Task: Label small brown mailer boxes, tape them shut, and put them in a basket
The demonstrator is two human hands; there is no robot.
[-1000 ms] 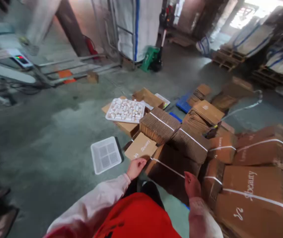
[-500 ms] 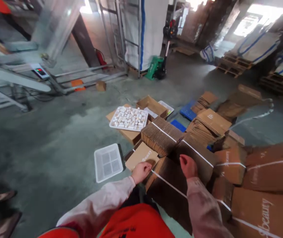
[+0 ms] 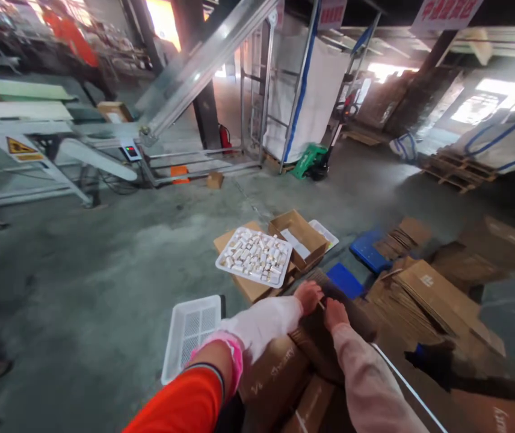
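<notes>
A bundle of flattened cardboard boxes (image 3: 345, 304) lies in front of me, partly covered by my arms. Both hands are closed close together over it. A short piece of white strap (image 3: 321, 305) shows between them. My left hand (image 3: 309, 296) reaches across from the left, its fingers bent at the strap. My right hand (image 3: 336, 313) pinches at the same spot, and its fingertips are partly hidden. Beyond my left hand, a white tray (image 3: 218, 264) full of small white bottle-like pieces (image 3: 255, 255) rests on cardboard. Printed brown cartons (image 3: 275, 373) lie below my forearms.
An open carton (image 3: 300, 231) stands behind the filled tray. To the left, a white perforated basket (image 3: 194, 325) sits on the floor. Blue plastic pieces (image 3: 345, 281) and loose stacked cardboard (image 3: 438, 294) are to the right. Farther off stand a conveyor (image 3: 99, 159) and a green pallet jack (image 3: 309, 161).
My hands, earlier apart over separate bundles, have come together farther forward on the strap of one bundle. The view has swung left and up.
</notes>
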